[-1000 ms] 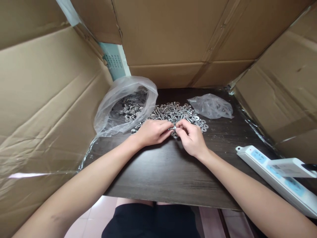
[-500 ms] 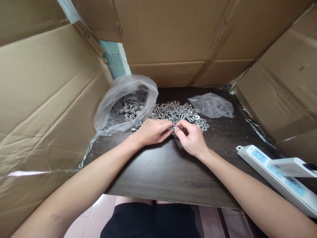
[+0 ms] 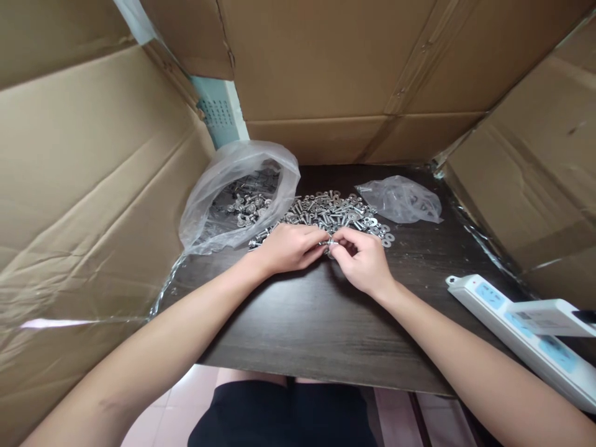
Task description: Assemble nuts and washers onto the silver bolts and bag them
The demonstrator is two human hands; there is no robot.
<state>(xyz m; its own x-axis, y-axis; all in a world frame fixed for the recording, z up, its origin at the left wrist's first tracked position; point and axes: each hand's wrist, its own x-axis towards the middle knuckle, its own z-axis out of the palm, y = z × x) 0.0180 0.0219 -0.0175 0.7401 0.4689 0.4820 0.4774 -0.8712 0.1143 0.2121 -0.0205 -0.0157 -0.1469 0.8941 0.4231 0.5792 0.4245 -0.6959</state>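
My left hand (image 3: pixel 291 247) and my right hand (image 3: pixel 361 261) meet fingertip to fingertip over a dark wooden table (image 3: pixel 316 323). Both pinch a small metal bolt (image 3: pixel 328 243) between them; the right fingers seem to hold a washer or nut on it, too small to tell. Just behind the hands lies a loose pile of silver bolts and washers (image 3: pixel 333 212). To the left an open clear plastic bag (image 3: pixel 242 192) holds more metal hardware.
A smaller crumpled plastic bag (image 3: pixel 403 200) lies at the back right. A white power strip (image 3: pixel 526 332) with a white adapter on it lies at the right edge. Cardboard walls (image 3: pixel 93 167) close in the table on the left, back and right.
The hands have stayed in place; only the fingers shift slightly around the bolt. The view has drifted a little.
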